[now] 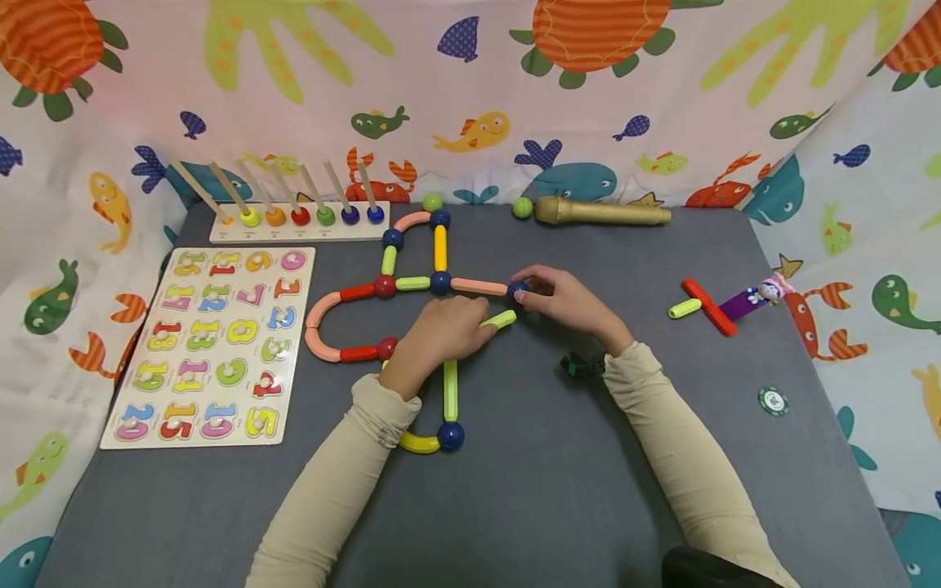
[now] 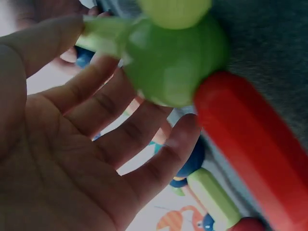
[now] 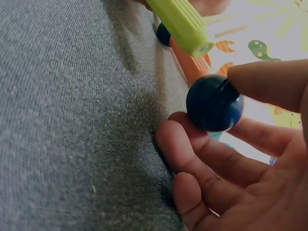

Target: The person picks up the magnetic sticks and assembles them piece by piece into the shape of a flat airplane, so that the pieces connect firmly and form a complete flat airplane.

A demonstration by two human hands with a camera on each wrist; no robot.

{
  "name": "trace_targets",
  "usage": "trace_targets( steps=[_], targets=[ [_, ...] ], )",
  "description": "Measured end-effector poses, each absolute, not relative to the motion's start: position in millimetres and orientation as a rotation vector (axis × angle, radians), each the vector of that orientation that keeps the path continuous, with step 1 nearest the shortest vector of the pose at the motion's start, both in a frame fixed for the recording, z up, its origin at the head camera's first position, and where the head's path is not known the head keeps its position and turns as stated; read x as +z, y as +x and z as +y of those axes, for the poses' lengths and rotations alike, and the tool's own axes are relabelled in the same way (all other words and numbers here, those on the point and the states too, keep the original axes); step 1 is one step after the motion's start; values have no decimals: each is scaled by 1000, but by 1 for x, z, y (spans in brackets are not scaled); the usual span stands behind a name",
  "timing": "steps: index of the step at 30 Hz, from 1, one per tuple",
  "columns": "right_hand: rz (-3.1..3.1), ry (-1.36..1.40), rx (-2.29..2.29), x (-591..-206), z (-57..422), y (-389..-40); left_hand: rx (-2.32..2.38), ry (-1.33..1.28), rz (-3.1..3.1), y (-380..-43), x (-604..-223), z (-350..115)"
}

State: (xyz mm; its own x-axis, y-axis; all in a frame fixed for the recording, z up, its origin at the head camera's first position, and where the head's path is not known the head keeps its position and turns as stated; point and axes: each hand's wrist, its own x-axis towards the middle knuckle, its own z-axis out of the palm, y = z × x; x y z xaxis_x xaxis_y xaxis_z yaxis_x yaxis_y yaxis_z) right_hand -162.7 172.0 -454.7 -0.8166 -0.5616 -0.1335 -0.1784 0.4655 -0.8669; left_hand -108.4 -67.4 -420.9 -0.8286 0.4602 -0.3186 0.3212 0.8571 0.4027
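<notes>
My right hand (image 1: 562, 298) pinches a dark blue ball (image 3: 214, 102) between thumb and fingertips, at the right end of a salmon rod (image 1: 479, 286). My left hand (image 1: 448, 331) holds a short light green rod (image 1: 500, 319) by one end, its free end pointing toward the blue ball. Seen from the left wrist, a green ball (image 2: 173, 57) lies close by the fingertips, with a red rod (image 2: 250, 144) against it. Both hands are over a flat figure of coloured rods and balls, including a curved salmon piece (image 1: 314, 327) on its left. The left hand and sleeve hide its middle.
On the left lies a number puzzle board (image 1: 213, 347), with a pegged counting stand (image 1: 300, 233) behind it. A gold microphone-like toy (image 1: 603, 212) and a light green ball (image 1: 522, 207) are at the back. Rightward are a red rod (image 1: 709, 308) and a round chip (image 1: 773, 401).
</notes>
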Motion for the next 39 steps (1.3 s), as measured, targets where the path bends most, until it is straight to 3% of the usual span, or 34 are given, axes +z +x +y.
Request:
trace_targets(
  steps=[13, 22, 31, 39],
  targets=[
    [2216, -591, -1410, -452, 175, -163, 522, 480, 2658, -111, -425, -69],
    [2498, -540, -1410, -456, 191, -159, 691, 436, 2667, -100, -419, -90],
    [2702, -385, -1467, -446, 247, -151, 679, 381, 2649, -86, -419, -112],
    [3057, -50, -988, -432, 318, -134, 578, 428, 2608, -79, -416, -113]
  ],
)
